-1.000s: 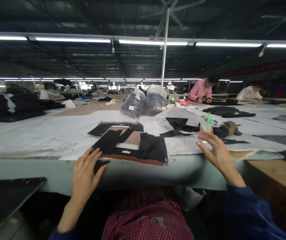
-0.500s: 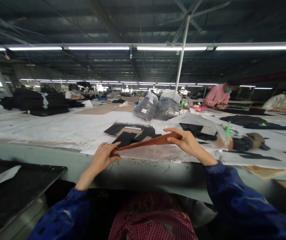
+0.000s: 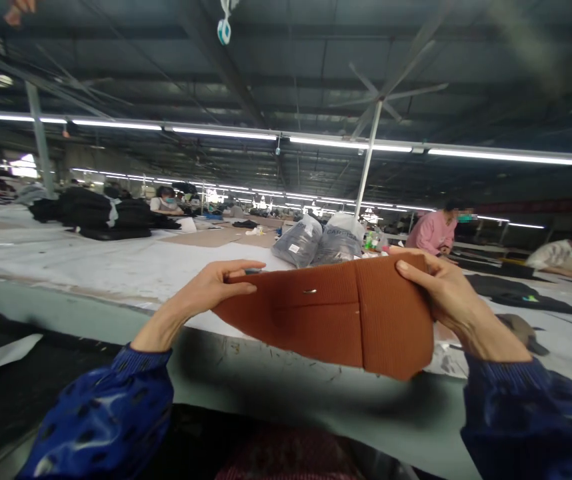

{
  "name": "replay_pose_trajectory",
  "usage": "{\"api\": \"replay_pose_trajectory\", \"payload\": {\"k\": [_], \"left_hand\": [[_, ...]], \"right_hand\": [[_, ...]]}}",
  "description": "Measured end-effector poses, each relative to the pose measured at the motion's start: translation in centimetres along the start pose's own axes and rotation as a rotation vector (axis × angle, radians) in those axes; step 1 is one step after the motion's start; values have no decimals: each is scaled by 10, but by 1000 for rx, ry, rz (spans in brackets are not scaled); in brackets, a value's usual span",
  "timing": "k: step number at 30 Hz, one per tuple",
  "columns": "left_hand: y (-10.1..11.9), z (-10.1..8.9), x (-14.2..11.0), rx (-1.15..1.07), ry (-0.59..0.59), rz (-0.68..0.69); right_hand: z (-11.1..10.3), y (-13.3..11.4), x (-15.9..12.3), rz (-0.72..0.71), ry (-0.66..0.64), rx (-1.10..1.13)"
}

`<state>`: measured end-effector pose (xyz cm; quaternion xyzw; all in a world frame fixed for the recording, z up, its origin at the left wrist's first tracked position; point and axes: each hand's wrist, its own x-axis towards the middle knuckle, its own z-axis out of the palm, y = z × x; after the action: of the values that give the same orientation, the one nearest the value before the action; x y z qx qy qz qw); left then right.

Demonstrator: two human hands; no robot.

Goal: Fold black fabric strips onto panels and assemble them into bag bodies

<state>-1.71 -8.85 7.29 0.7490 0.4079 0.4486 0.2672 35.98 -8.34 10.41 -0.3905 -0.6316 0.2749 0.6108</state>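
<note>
A rust-brown ribbed fabric piece (image 3: 316,327) is stretched between my hands, broad face toward me, above the table's near edge. Seam lines cross it, and a small pale, shiny mark (image 3: 310,291) shows near its upper edge. My left hand (image 3: 211,287) pinches the narrow left end between thumb and fingers. At the wide right end, my right hand (image 3: 446,293) grips the upper corner, thumb on the near face and most fingers hidden behind. Its lower edge hangs free.
Two plastic-wrapped bundles (image 3: 296,243) sit on the white-covered table (image 3: 186,263) beyond the fabric. Stacked black cloth (image 3: 101,217) lies back left. On the right are dark cut pieces (image 3: 521,293); a co-worker in pink (image 3: 431,232) leans over the far side.
Both hands have raised the fabric closer to me and tipped it, so its broad face shows instead of a thin edge. My hands are farther apart. The camera view has tilted up.
</note>
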Motion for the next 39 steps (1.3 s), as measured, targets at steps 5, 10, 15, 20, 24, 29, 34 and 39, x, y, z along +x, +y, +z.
{"api": "replay_pose_trajectory", "payload": {"k": [5,10,15,20,24,29,34,39], "left_hand": [[20,1,-2,-41,-215,49],[17,13,-1,-32,-330,84],[4,50,-3,150,-213,151],[-10,88,-7,182,-153,176],[-17,94,-8,346,-57,246],[-25,83,-10,446,33,267],[-36,74,-12,405,-28,252],[-49,70,-16,420,28,241]], "right_hand": [[-19,7,-24,63,56,37],[-25,12,-39,97,96,52],[-21,18,-48,92,110,68],[-20,21,-53,99,132,75],[-24,24,-59,124,117,57],[-18,29,-69,116,40,12],[-6,32,-76,126,-7,51],[5,35,-78,139,-21,41]]}}
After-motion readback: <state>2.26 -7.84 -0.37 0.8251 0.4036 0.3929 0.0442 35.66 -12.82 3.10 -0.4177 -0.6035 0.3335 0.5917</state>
